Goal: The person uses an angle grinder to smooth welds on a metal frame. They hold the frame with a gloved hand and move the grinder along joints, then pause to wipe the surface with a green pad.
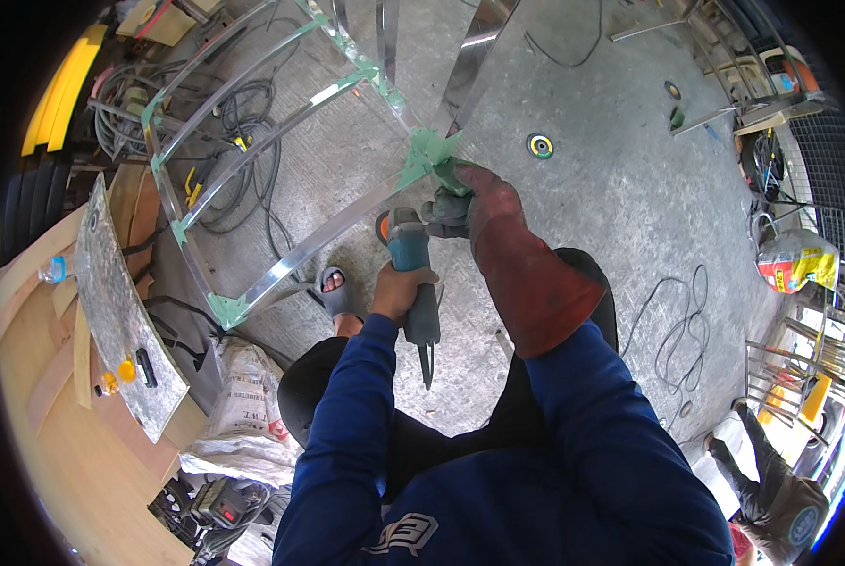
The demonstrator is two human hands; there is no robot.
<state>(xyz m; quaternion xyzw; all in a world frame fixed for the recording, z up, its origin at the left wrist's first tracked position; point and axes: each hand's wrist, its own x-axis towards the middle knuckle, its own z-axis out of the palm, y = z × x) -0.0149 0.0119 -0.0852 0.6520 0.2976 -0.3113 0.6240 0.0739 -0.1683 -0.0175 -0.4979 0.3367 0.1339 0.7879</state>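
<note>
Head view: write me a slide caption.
Left hand grips an angle grinder; gloved right hand is at the green-taped corner of a metal frame.

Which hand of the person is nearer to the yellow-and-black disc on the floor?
Right. The gloved right hand is at the green tape, below and left of the disc in the picture; the left hand, on the grinder, is farther.
</note>
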